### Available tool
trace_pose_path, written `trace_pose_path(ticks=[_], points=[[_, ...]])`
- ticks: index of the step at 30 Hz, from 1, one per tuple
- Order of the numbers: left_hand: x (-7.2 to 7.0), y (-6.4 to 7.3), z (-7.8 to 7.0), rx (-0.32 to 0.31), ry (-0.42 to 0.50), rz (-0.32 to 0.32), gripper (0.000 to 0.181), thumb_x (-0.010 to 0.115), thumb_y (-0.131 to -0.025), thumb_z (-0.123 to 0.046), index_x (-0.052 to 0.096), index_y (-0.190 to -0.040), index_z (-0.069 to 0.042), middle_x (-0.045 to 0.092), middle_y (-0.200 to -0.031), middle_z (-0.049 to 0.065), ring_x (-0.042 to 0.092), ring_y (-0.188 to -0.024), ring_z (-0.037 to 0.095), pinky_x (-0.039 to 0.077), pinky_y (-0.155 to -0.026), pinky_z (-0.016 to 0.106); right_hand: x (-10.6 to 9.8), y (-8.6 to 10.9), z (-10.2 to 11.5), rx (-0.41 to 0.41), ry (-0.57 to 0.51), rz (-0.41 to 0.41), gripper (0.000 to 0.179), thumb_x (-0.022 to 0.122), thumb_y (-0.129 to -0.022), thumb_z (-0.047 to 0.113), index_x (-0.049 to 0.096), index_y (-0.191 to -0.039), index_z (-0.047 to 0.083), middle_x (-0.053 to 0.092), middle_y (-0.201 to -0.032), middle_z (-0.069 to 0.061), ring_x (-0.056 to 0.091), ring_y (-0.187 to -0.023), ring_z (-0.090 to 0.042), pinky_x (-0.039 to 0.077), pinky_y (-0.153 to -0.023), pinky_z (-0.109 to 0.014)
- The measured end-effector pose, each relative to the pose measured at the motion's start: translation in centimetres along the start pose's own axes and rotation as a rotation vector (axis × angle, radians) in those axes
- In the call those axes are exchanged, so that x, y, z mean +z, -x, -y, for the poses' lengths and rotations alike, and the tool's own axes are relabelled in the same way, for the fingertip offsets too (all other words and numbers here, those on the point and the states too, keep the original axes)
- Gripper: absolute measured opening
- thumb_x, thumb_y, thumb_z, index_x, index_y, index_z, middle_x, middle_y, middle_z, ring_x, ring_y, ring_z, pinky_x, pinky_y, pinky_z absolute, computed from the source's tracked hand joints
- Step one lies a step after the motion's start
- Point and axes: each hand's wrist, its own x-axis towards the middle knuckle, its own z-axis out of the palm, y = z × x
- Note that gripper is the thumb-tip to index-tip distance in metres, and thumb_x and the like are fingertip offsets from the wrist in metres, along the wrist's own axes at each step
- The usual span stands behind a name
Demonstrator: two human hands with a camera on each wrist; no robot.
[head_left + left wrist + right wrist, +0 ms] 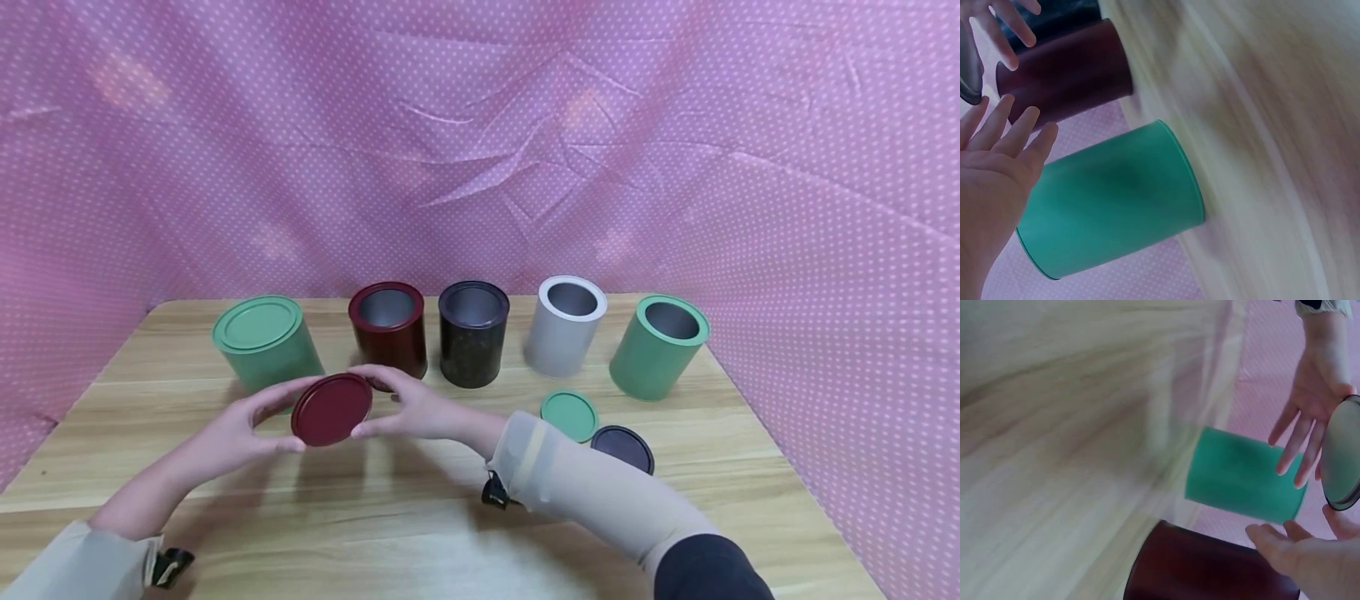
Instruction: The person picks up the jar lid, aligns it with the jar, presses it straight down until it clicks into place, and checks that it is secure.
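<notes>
A round dark-red lid [332, 410] is held up above the table between both hands, its red face toward the head camera. The left hand [234, 437] grips the lid's left edge, thumb low and fingers high. On the opposite edge, the right hand [422, 408] holds it the same way. In the right wrist view the lid's pale metallic underside [1342, 453] shows. Behind the hands stand a dark-red can [388, 337] with an open top and, to the left, a large green can [272, 346] with its lid on.
Further right along the back stand a black can [471, 346], a white can [558, 342] and a smaller green can [652, 362], all open-topped. A green lid [570, 415] and a black lid [624, 448] lie on the wooden table [360, 533]. Pink dotted cloth [480, 150] surrounds the table.
</notes>
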Motion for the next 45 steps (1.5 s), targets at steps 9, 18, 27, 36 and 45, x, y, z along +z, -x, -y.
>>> trace_pose_path(ticks=[9,18,27,36,45], points=[[-0.1,-1.7,-0.4,0.030,0.170,-0.017,0.066,0.068,-0.087,0.000,0.037,-0.146,0.001,0.047,-0.133,-0.030,0.046,-0.118,-0.015,0.040,-0.093,0.006,-1.7,-0.2,0.7,-0.020,-0.220,-0.008,0.070,0.071,-0.085,0.001,0.039,-0.146,0.010,0.052,-0.141,-0.010,0.048,-0.132,-0.016,0.038,-0.112,-0.033],[0.0,-3.4,-0.6,0.097,0.288,-0.077,0.066,0.062,-0.088,0.007,0.032,-0.147,0.004,0.050,-0.133,-0.025,0.051,-0.118,-0.009,0.049,-0.087,0.011,-3.4,-0.3,1.3,-0.011,-0.220,-0.068,0.070,0.070,-0.087,0.004,0.037,-0.148,0.013,0.047,-0.144,-0.006,0.044,-0.135,-0.015,0.036,-0.113,-0.032],[-0.9,-5.1,-1.5,0.105,0.259,-0.070,0.067,0.064,-0.089,0.003,0.034,-0.149,-0.002,0.048,-0.135,-0.023,0.051,-0.119,-0.009,0.048,-0.089,0.011,-5.3,-0.8,1.7,-0.042,-0.087,-0.084,0.072,0.072,-0.086,0.006,0.037,-0.149,0.012,0.043,-0.147,-0.007,0.041,-0.138,-0.019,0.034,-0.115,-0.037],[-2.1,-7.5,-2.7,0.010,0.161,-0.046,0.068,0.066,-0.091,-0.009,0.033,-0.151,-0.010,0.040,-0.152,0.010,0.045,-0.135,0.018,0.040,-0.096,0.007,-7.6,-1.5,2.4,-0.069,0.086,-0.121,0.068,0.072,-0.087,0.012,0.040,-0.147,0.010,0.049,-0.142,-0.008,0.045,-0.132,-0.019,0.032,-0.116,-0.039],[-3.1,-9.4,-3.5,-0.064,0.109,-0.010,0.071,0.067,-0.092,-0.017,0.031,-0.153,-0.016,0.031,-0.157,0.011,0.034,-0.141,0.038,0.043,-0.104,0.025,-9.6,-2.0,2.8,-0.028,0.168,-0.125,0.068,0.073,-0.087,0.016,0.041,-0.147,0.010,0.038,-0.153,-0.007,0.031,-0.143,-0.018,0.029,-0.118,-0.037]])
